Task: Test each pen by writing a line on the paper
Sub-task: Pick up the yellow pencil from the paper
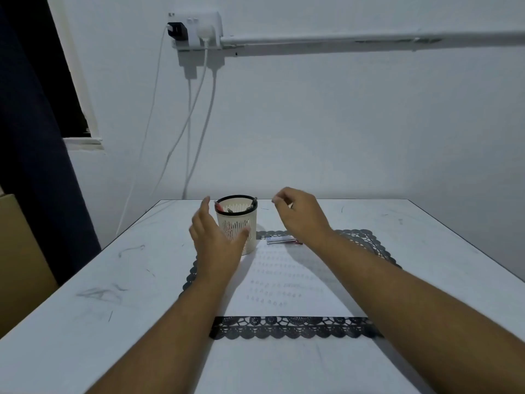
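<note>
A cream perforated pen holder [238,223] with a black rim stands at the far left corner of a white paper [284,280], with several pens [219,206] inside it. My left hand [214,240] is beside the holder on its left, fingers straight and thumb touching its front wall. My right hand [298,213] hovers to the right of the holder above the paper's far edge, fingers loosely curled; nothing is plainly seen in it. Rows of small pen marks cover the paper.
The paper lies on a black lace placemat [289,327] on a white table [85,308]. A small flat white and red pack [282,240] lies at the paper's far edge. White cables [196,115] hang from a wall socket behind the table.
</note>
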